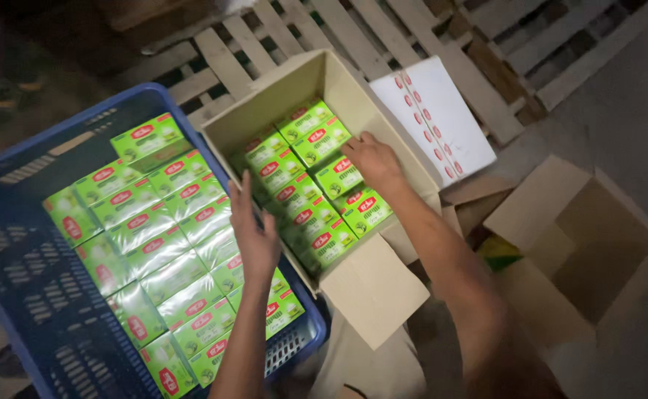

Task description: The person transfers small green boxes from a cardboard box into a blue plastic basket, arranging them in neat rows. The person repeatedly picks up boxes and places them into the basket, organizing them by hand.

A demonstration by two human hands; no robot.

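Note:
A brown cardboard box stands open in the middle, packed with several green packets with red labels. My right hand rests inside it on a green packet near the right wall, fingers spread over the packet. My left hand hovers at the box's near left edge, fingers apart, holding nothing. To the left, a blue plastic crate holds several more green packets wrapped in clear film.
A white sheet with red stickers lies on the box's right flap. An empty open cardboard box sits at the right. Wooden pallets lie behind. Grey floor shows at the upper right.

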